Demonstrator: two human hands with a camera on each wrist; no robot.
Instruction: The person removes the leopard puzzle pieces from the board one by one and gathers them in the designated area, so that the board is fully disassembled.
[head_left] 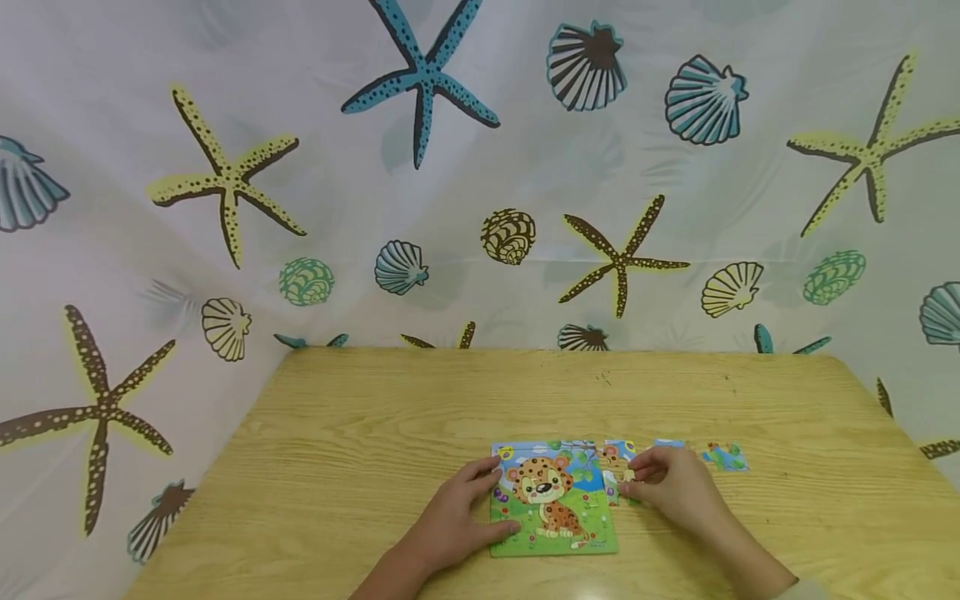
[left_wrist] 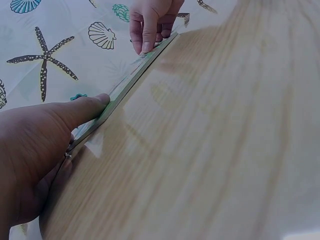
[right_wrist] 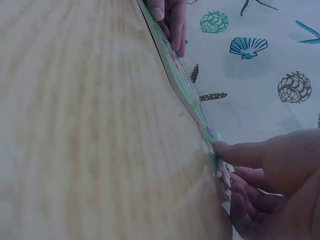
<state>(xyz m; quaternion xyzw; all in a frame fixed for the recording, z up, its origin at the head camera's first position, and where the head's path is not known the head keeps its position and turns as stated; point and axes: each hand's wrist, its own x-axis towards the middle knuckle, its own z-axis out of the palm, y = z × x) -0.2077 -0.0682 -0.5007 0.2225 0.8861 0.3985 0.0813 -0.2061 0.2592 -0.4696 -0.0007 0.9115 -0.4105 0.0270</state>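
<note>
A square jigsaw puzzle (head_left: 551, 542) with a cartoon leopard cub on grass lies flat on the table. My left hand (head_left: 459, 515) rests along its left side, fingers near the upper left and thumb over the lower left part. In the left wrist view that thumb (left_wrist: 92, 107) lies straight on the board's edge. Just right of the puzzle, my right hand (head_left: 681, 490) pinches a small puzzle piece (head_left: 628, 474), mostly hidden by the fingers. A piece with a cub's face (head_left: 612, 454) and a green piece with a purple flower (head_left: 611, 490) lie beside the puzzle's right edge.
Farther right lie a blue sky piece (head_left: 670, 442), partly behind the right hand, and a blue-green piece or group of pieces (head_left: 727, 457). The wooden table (head_left: 360, 433) meets a white curtain (head_left: 480, 308) printed with starfish and shells along its back and sides.
</note>
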